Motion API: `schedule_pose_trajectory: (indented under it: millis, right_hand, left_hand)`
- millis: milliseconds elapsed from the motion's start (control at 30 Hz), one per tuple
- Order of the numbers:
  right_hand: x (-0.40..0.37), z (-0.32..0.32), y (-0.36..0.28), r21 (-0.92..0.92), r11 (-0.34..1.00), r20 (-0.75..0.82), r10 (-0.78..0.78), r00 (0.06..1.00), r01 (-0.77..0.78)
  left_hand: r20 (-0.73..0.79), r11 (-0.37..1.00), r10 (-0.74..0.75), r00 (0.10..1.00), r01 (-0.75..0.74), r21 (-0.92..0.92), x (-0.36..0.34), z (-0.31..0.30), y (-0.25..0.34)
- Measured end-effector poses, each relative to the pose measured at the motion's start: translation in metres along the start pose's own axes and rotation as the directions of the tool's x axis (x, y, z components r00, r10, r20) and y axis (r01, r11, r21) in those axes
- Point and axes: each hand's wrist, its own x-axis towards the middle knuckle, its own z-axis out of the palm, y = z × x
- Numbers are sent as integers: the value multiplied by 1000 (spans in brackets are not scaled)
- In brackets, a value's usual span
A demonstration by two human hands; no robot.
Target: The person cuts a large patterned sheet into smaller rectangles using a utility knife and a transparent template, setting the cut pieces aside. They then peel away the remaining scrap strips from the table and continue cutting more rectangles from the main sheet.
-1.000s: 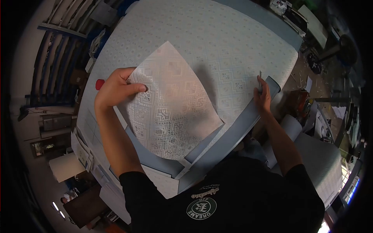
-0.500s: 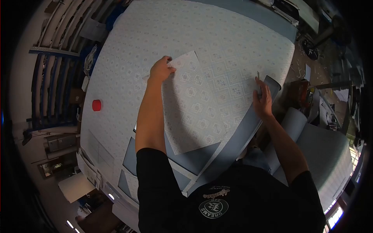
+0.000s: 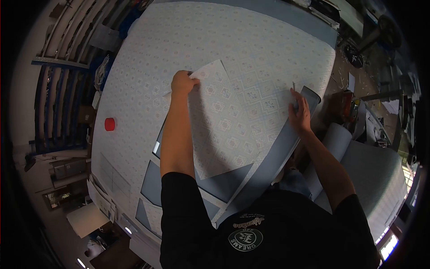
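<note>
Patterned covering: A pale, diamond-figured sheet [image 3: 170,40] spreads across the tabletop from the top of the frame to its centre.
Blue-grey strip: A long band [image 3: 268,163] runs diagonally from lower centre to right of centre, its far end curled up.
Material roll: A pale grey roll [image 3: 333,139] stands out at right, beyond the strip and apart from the hands.
Loose patterned piece: The cut piece [image 3: 224,125] slants through the centre of the frame, its lower edge over blue-grey material, a shadowed bend down its left side.
Left hand: At upper centre, the left hand [image 3: 182,84] pinches the piece near its upper left edge (the fingertips are partly hidden). A light hold there, with the bend eased out from the middle, would probably avoid a crease.
Right hand: At right of centre, the right hand [image 3: 301,112] has its fingers loosely curled, seemingly around a slim tool; keeping the point turned away from the patterned surface looks wise.
Red tape roll: A small roll [image 3: 109,124] sits at left, well apart from both hands.
Slim tool: Its thin tip [image 3: 294,85] juts above the fingers, its type too small to tell.
</note>
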Motion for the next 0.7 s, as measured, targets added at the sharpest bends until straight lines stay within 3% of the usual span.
schedule_pose_trajectory:
  millis: [133,300,400,533,667,700]
  right_hand:
    - [0,-7,-4,-9,1000,-11,21,1000,-21]
    - [-3,-3,-1,51,997,-48,54,997,-51]
    - [-4,-4,-1,60,997,-59,54,997,-50]
    - [-2,-2,6,18,999,-99,-33,995,35]
    - [0,-2,6,-28,996,-90,-91,992,89]
    - [1,-3,6,-38,994,-66,-108,992,106]
  left_hand:
    - [-5,993,30,1000,-31,-111,6,1,-8]
    - [-6,997,-41,999,41,-66,-1,-19,-4]
    - [33,997,72,997,-73,19,-11,-41,-12]
    - [-38,928,221,975,-222,-298,-87,-97,-8]
    - [-181,994,-35,983,16,-107,-200,-166,-11]
    - [-203,990,-46,978,17,-143,-228,-181,-18]
